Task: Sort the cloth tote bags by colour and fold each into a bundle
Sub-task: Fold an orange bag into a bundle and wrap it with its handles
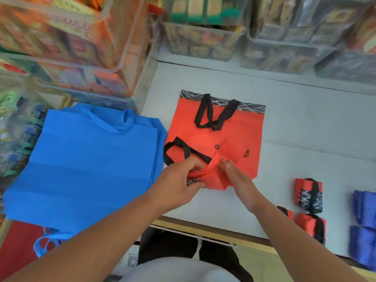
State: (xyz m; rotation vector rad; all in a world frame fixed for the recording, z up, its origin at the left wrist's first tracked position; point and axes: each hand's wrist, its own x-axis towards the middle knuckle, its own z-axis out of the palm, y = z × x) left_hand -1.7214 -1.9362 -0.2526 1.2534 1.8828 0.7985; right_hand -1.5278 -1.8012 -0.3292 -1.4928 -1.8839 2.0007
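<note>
**Red bag mid-fold, both hands on it**

Location: the partly folded red bag lies at the near middle of the white table, on top of the lower part of a flat red bag. The flat bag is spread open-faced, with its patterned black-and-white band at the far edge and its black handles lying across the cloth.

Left hand: fingers curled round the gathered near-left end of the partly folded bag, pinching the layers together. A black handle loop sticks out just beyond this hand.

Right hand: fingers straight and together, laid on the fold just right of the left hand. It is pressing, not clutching.

Sorted so far:
- stack of blue bags, flat, left of the red bags and touching their edge
- red bundles, folded small with black straps round them, near the right front of the table
- blue bundles, at the far right edge, just beside the red ones

Background: clear plastic bins of packaged goods stand along the back and left; their contents are too blurred to read.
</note>
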